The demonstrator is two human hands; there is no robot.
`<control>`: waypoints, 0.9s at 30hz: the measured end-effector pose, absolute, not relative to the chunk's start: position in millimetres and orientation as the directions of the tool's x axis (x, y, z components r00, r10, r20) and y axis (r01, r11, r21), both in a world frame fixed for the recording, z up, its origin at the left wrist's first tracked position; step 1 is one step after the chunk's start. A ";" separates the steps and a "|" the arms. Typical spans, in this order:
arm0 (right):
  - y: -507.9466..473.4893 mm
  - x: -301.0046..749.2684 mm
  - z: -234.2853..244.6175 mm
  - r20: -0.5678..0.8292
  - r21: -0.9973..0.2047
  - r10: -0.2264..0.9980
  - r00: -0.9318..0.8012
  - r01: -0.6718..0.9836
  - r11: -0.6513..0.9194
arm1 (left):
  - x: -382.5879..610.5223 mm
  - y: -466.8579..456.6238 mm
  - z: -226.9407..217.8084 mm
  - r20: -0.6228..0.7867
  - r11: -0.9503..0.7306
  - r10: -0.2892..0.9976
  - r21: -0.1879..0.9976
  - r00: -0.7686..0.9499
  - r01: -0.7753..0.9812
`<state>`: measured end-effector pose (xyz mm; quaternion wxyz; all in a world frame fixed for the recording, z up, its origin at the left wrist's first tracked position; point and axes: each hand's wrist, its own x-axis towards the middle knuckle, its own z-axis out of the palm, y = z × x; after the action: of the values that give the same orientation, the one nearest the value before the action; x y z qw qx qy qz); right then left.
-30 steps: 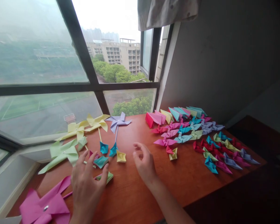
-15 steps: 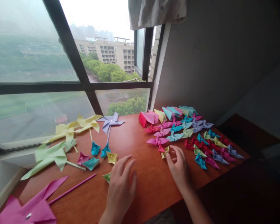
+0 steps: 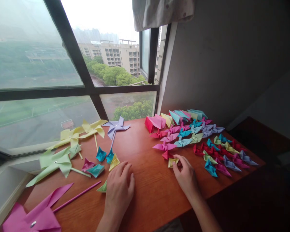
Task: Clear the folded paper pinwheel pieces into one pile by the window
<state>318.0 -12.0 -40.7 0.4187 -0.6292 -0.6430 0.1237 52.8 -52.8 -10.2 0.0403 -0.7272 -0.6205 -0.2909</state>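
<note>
Two hands, head view: both are bare and low over the reddish-brown wooden table (image 3: 149, 193).
Left hand (image 3: 119, 188): palm down on the wood, fingers loosely spread, gripping nothing.
Beside its thumb: a small light green folded paper piece (image 3: 102, 188), touching or partly under the hand.
Ahead of its fingertips: a yellow folded paper cone (image 3: 114, 161), near them but apart.
Right hand (image 3: 186, 175): fingers curled, with the tips on a small yellow folded paper piece (image 3: 172, 162). I cannot tell whether they pinch it.
That piece: flat on the table, just in front of a red folded piece (image 3: 166, 155).
Far right: rows of many-coloured folded paper pieces (image 3: 207, 145).
Left side: a pink paper pinwheel on a pink straw (image 3: 36, 217), a light green pinwheel (image 3: 55, 161), a lilac pinwheel (image 3: 114, 125).
</note>
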 end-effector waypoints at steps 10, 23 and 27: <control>1.3 314.2 -32.7 0.344 -0.589 0.939 0.016 0.782 0.203 | 8.9 -31.2 -5.5 0.471 -0.152 0.879 0.130 0.074 0.980; 24.9 184.1 -23.6 0.194 -0.844 0.977 -0.085 0.494 0.211 | 27.4 -43.8 -1.0 0.610 -0.325 0.787 0.288 0.089 0.901; 47.8 145.8 -19.2 0.196 -0.952 0.949 -0.246 0.184 0.244 | 26.9 -44.2 -0.5 0.614 -0.372 0.780 0.294 0.124 0.881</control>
<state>145.8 47.8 -19.2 0.4370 -0.4316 -0.6566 0.4378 26.9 -44.2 -0.5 0.0705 -0.7465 -0.5560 -0.3586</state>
